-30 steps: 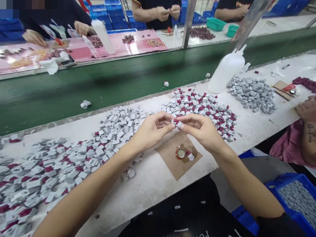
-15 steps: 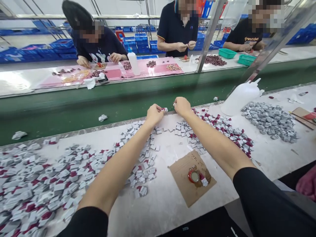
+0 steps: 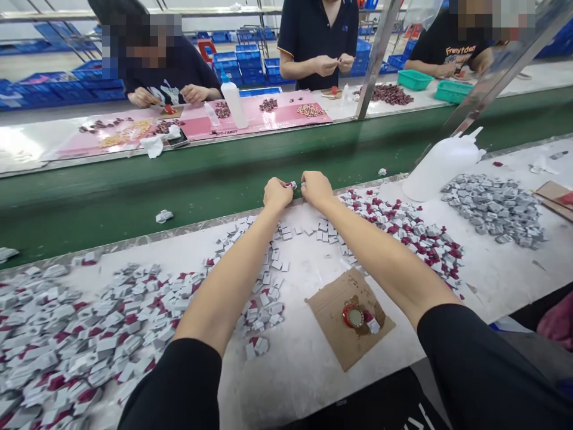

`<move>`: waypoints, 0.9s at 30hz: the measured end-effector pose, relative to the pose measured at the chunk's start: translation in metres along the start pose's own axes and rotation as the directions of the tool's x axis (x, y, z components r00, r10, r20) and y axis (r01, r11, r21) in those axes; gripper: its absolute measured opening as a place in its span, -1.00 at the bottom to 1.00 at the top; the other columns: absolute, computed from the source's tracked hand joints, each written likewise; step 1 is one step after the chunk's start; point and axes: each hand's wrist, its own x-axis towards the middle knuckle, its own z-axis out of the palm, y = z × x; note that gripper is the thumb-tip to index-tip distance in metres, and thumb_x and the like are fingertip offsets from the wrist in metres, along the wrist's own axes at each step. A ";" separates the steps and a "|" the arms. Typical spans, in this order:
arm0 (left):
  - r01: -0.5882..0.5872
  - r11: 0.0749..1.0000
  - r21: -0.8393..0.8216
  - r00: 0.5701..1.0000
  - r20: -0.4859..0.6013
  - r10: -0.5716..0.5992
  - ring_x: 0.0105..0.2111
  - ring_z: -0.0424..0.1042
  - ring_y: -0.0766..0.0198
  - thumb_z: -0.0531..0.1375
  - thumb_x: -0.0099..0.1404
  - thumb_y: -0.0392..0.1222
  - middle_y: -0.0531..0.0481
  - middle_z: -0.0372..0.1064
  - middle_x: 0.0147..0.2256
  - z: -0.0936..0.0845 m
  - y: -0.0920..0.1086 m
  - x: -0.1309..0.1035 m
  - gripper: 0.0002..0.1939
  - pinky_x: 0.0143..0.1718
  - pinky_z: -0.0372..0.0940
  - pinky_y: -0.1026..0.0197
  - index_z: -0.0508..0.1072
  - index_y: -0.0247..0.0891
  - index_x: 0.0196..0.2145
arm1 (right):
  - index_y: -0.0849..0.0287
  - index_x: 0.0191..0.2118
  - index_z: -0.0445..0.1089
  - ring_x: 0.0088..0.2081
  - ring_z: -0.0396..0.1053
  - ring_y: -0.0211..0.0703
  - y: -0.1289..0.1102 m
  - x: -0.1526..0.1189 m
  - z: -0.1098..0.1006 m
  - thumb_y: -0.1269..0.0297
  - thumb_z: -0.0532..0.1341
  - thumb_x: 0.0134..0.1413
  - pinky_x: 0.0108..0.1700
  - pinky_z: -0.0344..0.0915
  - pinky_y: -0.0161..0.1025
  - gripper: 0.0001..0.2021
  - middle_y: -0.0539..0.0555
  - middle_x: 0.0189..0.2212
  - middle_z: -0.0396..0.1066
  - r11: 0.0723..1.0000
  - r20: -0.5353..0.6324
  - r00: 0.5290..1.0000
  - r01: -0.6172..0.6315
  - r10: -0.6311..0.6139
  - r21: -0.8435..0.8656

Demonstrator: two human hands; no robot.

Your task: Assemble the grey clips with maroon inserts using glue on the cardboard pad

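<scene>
Over the far edge of my table, my left hand pinches a small grey and dark-red piece between thumb and fingers. Close by on its right, my right hand is closed in a pinch on a small pale bit, mostly hidden by the fingers. A narrow gap separates the two. Below them, on the white tabletop, lies a square of cardboard. It bears a red bottle cap in a brown wet stain, with a grey and dark-red piece beside the cap.
Heaps of grey and dark-red pieces cover the left; another heap lies right, beyond it a grey heap. An inflated white glove stands there. A green channel separates the opposite table, where several people work. A metal post rises there.
My hands have come slightly closer together and farther out over the table's edge, each still pinching. The view has shifted a little. The cardboard and heaps stay put.
</scene>
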 end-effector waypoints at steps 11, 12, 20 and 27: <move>-0.453 0.885 0.109 0.856 0.329 0.398 0.25 0.42 -0.30 0.39 0.18 -0.27 -0.21 0.60 0.06 -0.054 -0.030 -0.075 -0.60 0.36 0.27 -0.23 0.66 -0.13 0.01 | 0.07 -0.06 0.74 -0.16 0.67 0.08 0.063 -0.179 -0.082 0.25 0.40 0.27 -0.09 0.61 0.05 -0.81 0.13 -0.17 0.74 0.835 -0.147 0.989 0.098 -0.021 0.542; -0.533 0.838 0.120 0.798 0.401 0.450 0.23 0.43 -0.29 0.35 0.20 -0.28 -0.20 0.60 0.05 -0.057 -0.036 -0.084 -0.60 0.36 0.26 -0.23 0.67 -0.12 0.01 | 0.04 -0.08 0.74 -0.17 0.67 0.09 0.067 -0.205 -0.083 0.22 0.43 0.26 -0.11 0.62 0.05 -0.83 0.12 -0.17 0.75 0.812 -0.115 0.993 0.082 -0.018 0.577; -0.724 0.660 0.199 0.649 0.521 0.555 0.16 0.46 -0.24 0.28 0.33 -0.26 -0.26 0.61 0.02 -0.041 -0.041 -0.095 -0.75 0.32 0.28 -0.18 0.69 -0.19 -0.08 | -0.03 -0.10 0.67 -0.20 0.65 0.03 0.083 -0.335 -0.065 0.17 0.42 0.38 -0.14 0.61 -0.06 -0.92 0.08 -0.20 0.69 0.807 -0.093 0.989 -0.038 0.115 0.590; -0.645 0.761 -0.069 0.692 0.371 0.620 0.03 0.57 -0.09 0.29 0.50 0.03 -0.20 0.66 0.03 -0.054 -0.023 -0.142 -0.77 0.14 0.42 -0.10 0.64 -0.16 -0.10 | -0.01 -0.09 0.66 -0.16 0.62 -0.02 0.089 -0.368 -0.060 0.26 0.41 0.38 -0.05 0.59 -0.09 -0.94 0.04 -0.17 0.68 0.768 -0.098 0.976 -0.090 0.196 0.635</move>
